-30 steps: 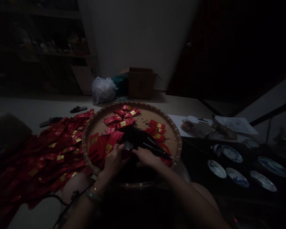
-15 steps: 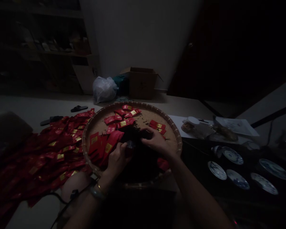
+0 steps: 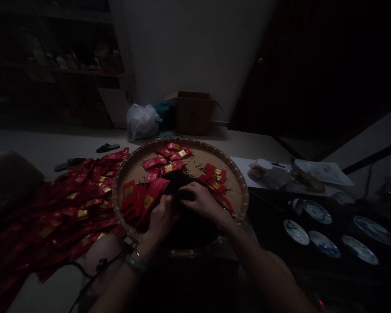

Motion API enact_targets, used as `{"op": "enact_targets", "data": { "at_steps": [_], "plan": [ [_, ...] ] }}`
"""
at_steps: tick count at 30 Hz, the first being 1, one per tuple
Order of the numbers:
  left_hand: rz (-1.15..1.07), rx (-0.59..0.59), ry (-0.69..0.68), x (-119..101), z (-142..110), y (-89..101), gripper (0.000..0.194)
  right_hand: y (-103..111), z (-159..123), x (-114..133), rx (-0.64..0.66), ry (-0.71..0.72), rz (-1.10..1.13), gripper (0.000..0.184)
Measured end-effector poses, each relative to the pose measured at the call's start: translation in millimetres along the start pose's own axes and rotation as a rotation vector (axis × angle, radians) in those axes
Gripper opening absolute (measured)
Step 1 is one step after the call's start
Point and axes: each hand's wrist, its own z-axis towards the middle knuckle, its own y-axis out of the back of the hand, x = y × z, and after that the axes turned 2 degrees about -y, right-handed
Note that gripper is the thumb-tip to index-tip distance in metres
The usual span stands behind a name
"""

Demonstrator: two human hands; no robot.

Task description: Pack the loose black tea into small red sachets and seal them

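Note:
A round woven tray (image 3: 237, 182) lies in front of me with a dark heap of loose tea (image 3: 184, 182) and several red packets (image 3: 167, 167) with gold labels in it. My left hand (image 3: 161, 217) is curled around a small red packet, only partly visible in the dim light. My right hand (image 3: 202, 200) rests with bent fingers over the tea heap, touching the left hand at the packet's mouth. What the right fingers pinch is too dark to name.
A large spread of red packets (image 3: 65, 208) covers the floor to the left. Blue-patterned saucers (image 3: 326, 241) lie on a dark surface at right. A lidded jar (image 3: 263, 169), papers, a cardboard box (image 3: 193, 113), a plastic bag (image 3: 141, 121) and slippers (image 3: 107, 148) lie behind.
My right hand went from near the left hand out over the tea heap, then drew back to the packet held in the left hand. The left hand stayed in place.

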Motion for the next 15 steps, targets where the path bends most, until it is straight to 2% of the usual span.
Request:
{"op": "enact_targets", "data": {
  "at_steps": [3, 7, 9, 15],
  "plan": [
    [-0.018, 0.009, -0.023, 0.1, -0.8, 1.2, 0.04, -0.7, -0.5, -3.6, 0.03, -0.017, -0.051, 0.033],
    [-0.029, 0.029, -0.06, 0.9, -1.4, 2.0, 0.048, -3.4, 1.4, -4.3, -0.051, -0.042, -0.064, 0.04],
    [-0.037, 0.049, -0.067, 1.2, -1.6, 2.1, 0.048, -3.8, 2.0, -3.0, -0.077, -0.05, -0.094, 0.038],
    [-0.04, 0.045, -0.063, 1.0, -3.1, 1.0, 0.048, 2.4, -3.2, -1.3, 0.103, -0.004, -0.152, 0.026]
  ]
}}
